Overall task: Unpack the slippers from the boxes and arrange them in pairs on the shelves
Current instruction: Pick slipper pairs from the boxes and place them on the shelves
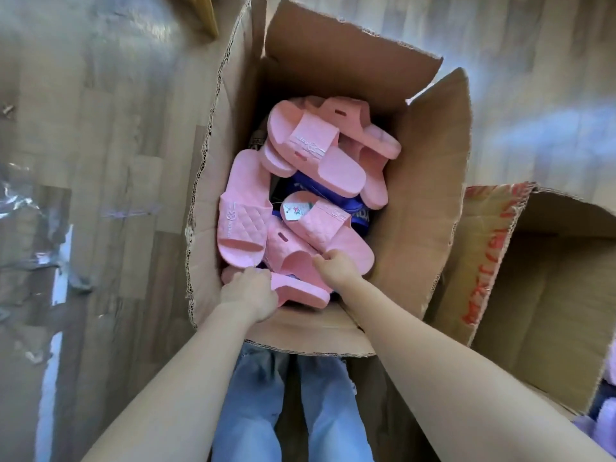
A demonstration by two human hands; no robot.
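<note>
Head view: an open cardboard box (430, 181) stands on the wood floor (116, 161), its four flaps raised and ragged along the edges. Pink slippers (313, 141) lie heaped inside, overlapping each other, with a blue slipper (320, 188) showing beneath them near the middle. The heap leans toward the left wall; a strip of bare cardboard stays open along the right wall.

The left hand (250, 295) reaches over the near flap, fingers curled round the edge of the nearest slipper (300, 293), which lies on its side against the near wall. The right hand (336, 266) sits just beside it, fingers and thumb pinching the end of a quilted slipper (336, 235) that carries a paper tag (295, 211). The two hands are close but apart.

A second box (533, 295) with red writing touches the first box's right flap. Purple slippers (606, 425) show at the lower right edge. Crumpled clear plastic (20, 211) lies on the floor well to the left. Jeans (253, 411) show below the near flap.
</note>
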